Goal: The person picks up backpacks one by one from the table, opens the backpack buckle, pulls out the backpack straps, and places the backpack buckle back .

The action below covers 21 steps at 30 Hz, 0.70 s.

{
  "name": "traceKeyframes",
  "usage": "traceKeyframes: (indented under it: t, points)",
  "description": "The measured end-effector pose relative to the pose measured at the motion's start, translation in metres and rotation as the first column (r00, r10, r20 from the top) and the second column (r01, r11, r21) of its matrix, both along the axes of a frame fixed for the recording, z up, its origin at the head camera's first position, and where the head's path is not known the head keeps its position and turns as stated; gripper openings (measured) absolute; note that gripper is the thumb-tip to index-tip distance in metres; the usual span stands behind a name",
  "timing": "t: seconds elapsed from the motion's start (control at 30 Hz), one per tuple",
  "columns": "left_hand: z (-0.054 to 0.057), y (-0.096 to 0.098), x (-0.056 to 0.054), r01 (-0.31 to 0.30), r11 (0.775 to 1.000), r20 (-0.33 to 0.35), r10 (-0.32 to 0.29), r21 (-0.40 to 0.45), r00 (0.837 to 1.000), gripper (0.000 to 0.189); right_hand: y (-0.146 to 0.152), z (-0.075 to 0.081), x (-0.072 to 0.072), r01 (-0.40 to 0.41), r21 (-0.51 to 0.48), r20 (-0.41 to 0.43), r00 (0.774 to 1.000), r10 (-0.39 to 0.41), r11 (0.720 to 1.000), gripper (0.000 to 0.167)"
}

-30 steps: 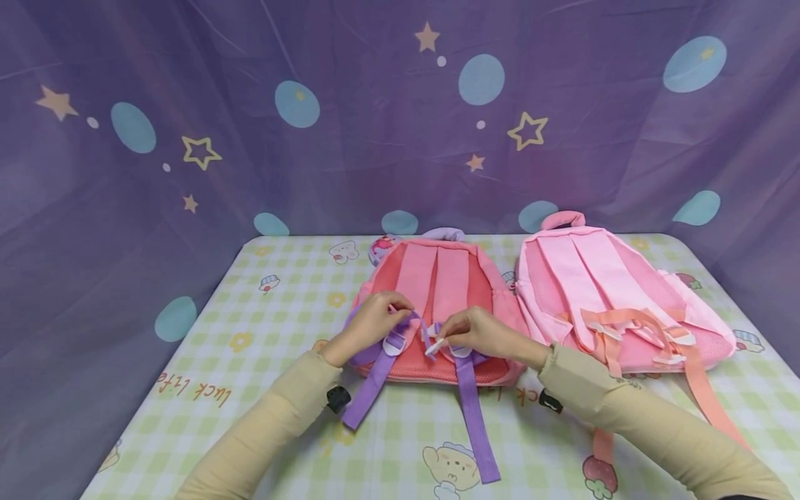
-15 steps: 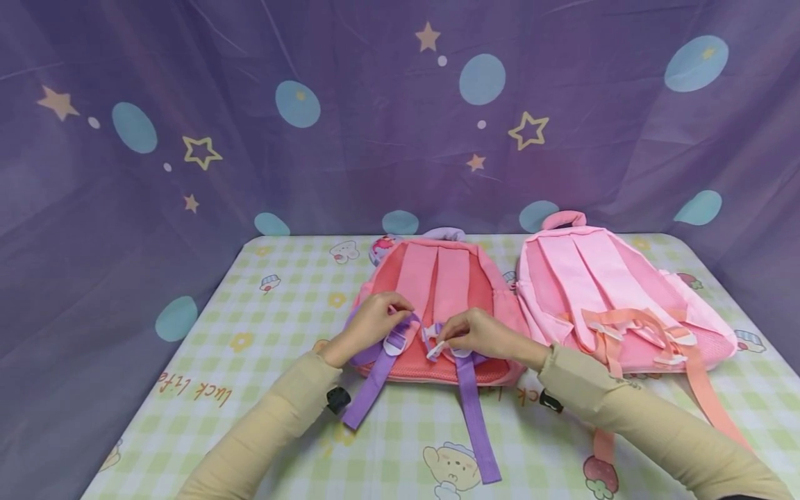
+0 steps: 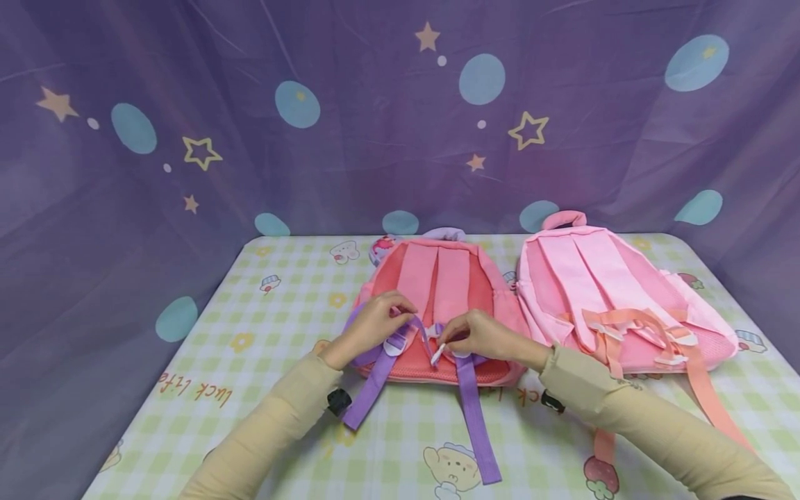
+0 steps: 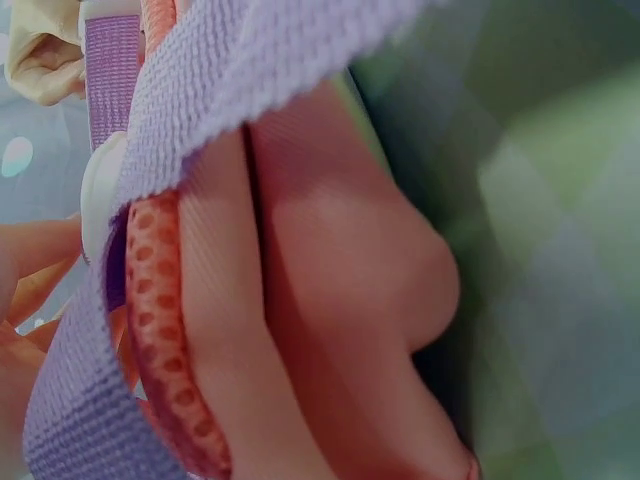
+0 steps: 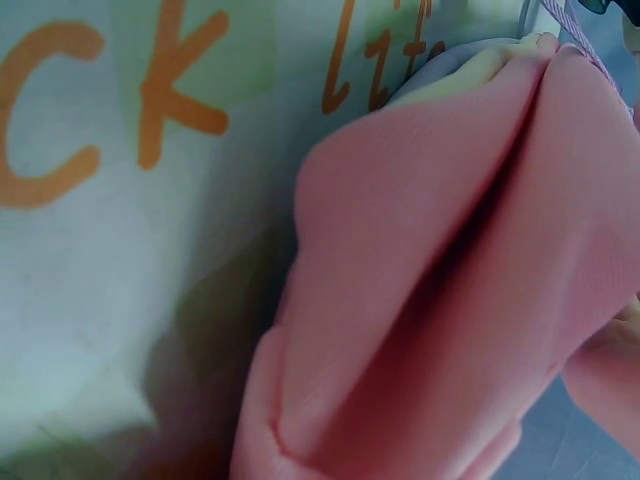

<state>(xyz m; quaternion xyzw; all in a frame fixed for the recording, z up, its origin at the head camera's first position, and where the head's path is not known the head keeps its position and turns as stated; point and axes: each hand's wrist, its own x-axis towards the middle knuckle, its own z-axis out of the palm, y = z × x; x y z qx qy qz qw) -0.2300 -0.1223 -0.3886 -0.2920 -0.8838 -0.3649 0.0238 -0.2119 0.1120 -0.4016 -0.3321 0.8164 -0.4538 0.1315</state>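
Note:
A coral backpack (image 3: pixel 451 274) lies with its shoulder straps facing up. Over its lower part, my left hand (image 3: pixel 377 323) pinches a purple webbing strap (image 3: pixel 422 332) between thumb and fingertips. Just to the right, my right hand (image 3: pixel 484 336) pinches a small white plastic buckle (image 3: pixel 439 352), which overlaps the strap's hanging end. Two loose purple strap ends (image 3: pixel 476 423) trail over the backpack's bottom edge. In the left wrist view, purple webbing (image 4: pixel 205 110) crosses close to the camera, partly covering the fingers. The right wrist view is filled mostly by the backpack's side (image 5: pixel 420 260).
A light pink backpack (image 3: pixel 565 264) with orange straps (image 3: pixel 709 396) lies against the coral one's right side. Both rest on a green checked tablecloth (image 3: pixel 281 326). A purple curtain (image 3: pixel 362 173) with stars and ovals hangs behind the table.
The white buckle has turned to a steeper angle in my right fingers, and the purple strap's end hangs slightly lower. My left hand has shifted a little to the right.

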Motion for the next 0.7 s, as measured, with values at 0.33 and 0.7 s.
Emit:
traceKeyframes:
  t: [0.33, 0.7]
  points:
    - [-0.002, -0.003, 0.004, 0.040, 0.999, -0.021, -0.039, 0.019, 0.999, 0.013, 0.004, 0.004, 0.000, -0.006, -0.001, -0.019, 1.000, 0.006, 1.000, 0.013]
    - [0.003, -0.006, 0.013, 0.078, 0.997, -0.100, -0.077, 0.007, 0.992, 0.016, 0.020, 0.012, 0.006, 0.040, 0.000, -0.070, 0.997, -0.040, 0.999, 0.014]
